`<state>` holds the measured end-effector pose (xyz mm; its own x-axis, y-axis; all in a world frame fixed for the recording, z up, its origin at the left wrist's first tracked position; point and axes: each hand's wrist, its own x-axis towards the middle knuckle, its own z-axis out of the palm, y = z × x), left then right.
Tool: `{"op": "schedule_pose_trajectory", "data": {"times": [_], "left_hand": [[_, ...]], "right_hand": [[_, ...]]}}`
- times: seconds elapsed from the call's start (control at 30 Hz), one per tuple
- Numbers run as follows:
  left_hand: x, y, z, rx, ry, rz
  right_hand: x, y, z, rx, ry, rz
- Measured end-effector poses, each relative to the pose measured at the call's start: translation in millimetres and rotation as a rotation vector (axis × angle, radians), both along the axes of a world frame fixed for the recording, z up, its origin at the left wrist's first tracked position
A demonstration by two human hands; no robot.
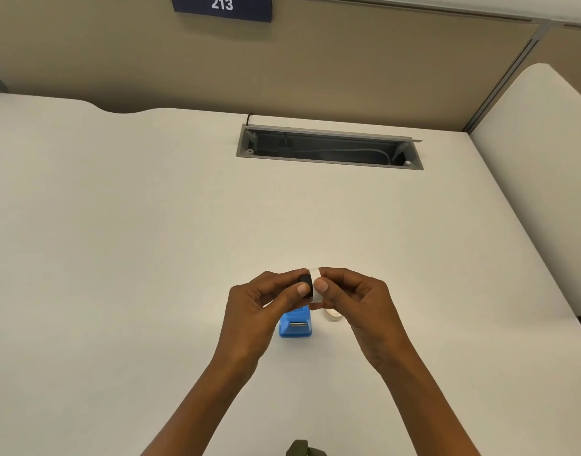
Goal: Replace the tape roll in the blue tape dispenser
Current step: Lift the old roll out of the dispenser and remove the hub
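Note:
My left hand [266,307] pinches a small black spindle [304,280] between thumb and fingers. My right hand [351,301] grips a white tape roll [316,284] that sits against the spindle's right end. Both are held together above the desk. Below my hands stands the blue tape dispenser [295,327], with its metal cutter facing me and its top partly hidden by my fingers. A second, pale tape roll [334,315] lies flat on the desk just right of the dispenser, half hidden under my right hand.
The white desk [151,241] has an open grey cable tray [328,148] set in it at the back. A beige partition with a sign reading 213 [221,4] stands behind. A white panel edge [545,143] borders the right. A dark green object [302,449] pokes in at the bottom.

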<state>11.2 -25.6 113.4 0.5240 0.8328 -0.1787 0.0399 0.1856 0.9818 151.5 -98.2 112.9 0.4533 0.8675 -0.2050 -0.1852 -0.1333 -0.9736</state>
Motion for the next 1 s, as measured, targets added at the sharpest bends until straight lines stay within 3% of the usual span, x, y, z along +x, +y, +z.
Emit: {"op": "schedule_pose_trajectory", "data": {"times": [0.43, 1.0], "left_hand": [[-3.9, 1.5, -8.1, -0.222, -0.089, 0.034], [-9.6, 2.2, -16.9, -0.332, -0.136, 0.054]], "right_hand": [[0.9, -1.2, -7.8, 0.05, -0.023, 0.049], [24.9, 23.0, -26.8, -0.018, -0.065, -0.105]]}}
